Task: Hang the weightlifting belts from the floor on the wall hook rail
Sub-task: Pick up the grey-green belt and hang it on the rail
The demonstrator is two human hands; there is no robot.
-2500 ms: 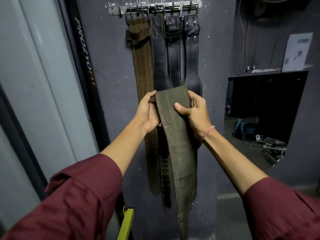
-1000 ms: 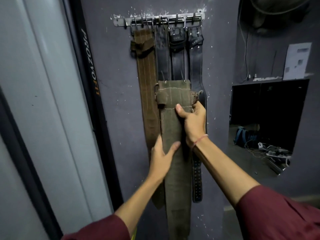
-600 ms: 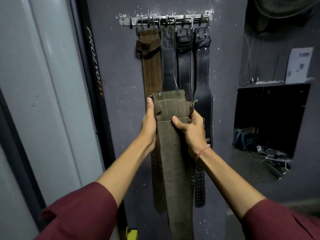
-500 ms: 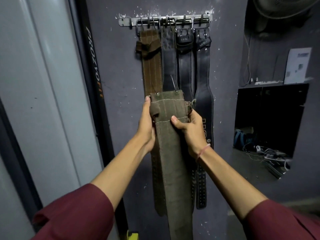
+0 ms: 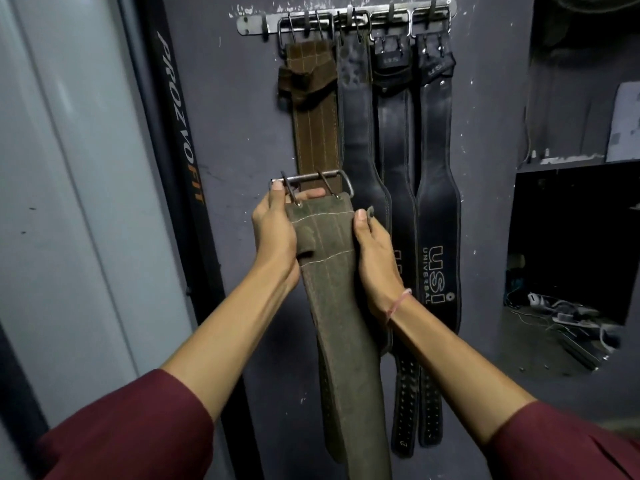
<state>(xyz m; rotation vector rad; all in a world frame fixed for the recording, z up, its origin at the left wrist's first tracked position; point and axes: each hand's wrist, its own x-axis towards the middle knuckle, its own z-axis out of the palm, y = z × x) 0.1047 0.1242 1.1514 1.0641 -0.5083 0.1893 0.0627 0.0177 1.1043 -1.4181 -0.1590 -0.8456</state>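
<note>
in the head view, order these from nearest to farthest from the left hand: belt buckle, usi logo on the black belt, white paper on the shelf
1. The belt buckle: touching the left hand, fingertips on its left end.
2. The USI logo: right of both hands, on the rightmost hanging black belt.
3. The white paper: far right edge, propped on the shelf.

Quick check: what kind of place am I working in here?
Probably a gym's storage corner: weightlifting belts hang from a wall hook rail, and a dark upright reads "PROZVOFIT", seemingly fitness gear.
</note>
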